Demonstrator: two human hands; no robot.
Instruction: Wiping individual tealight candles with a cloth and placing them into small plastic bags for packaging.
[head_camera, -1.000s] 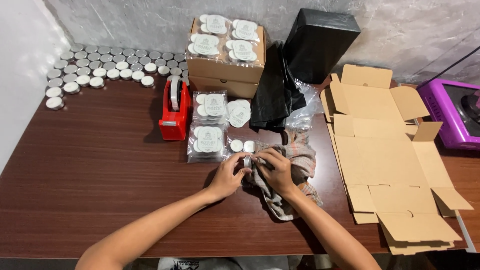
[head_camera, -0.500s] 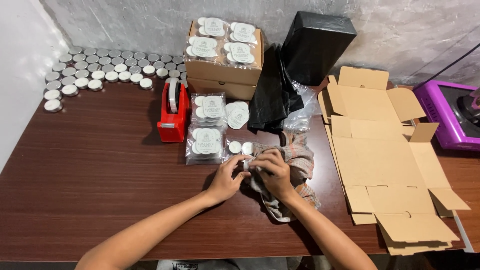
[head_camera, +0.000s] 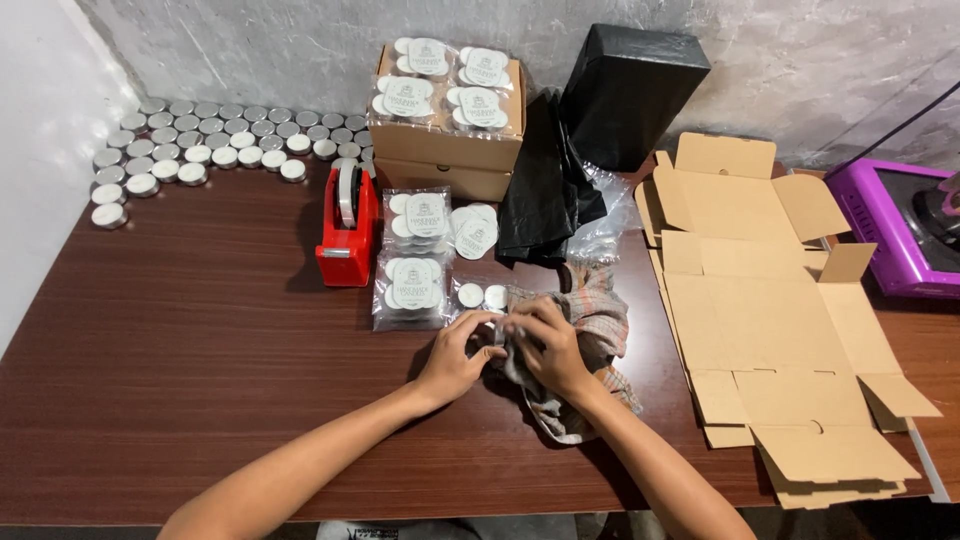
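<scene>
Head view shows, just below the frame's centre, the left hand (head_camera: 455, 358) pinching a small round tin (head_camera: 494, 332) while the right hand (head_camera: 548, 348) presses a soft checked cloth (head_camera: 590, 330) around it; the tin looks light, stiff and slippery, best gripped by its rim

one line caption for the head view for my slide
Both hands, left hand and right hand, work a checked cloth together on a dark wooden table.

Cluttered brown wooden table (head_camera: 200, 330)
</scene>
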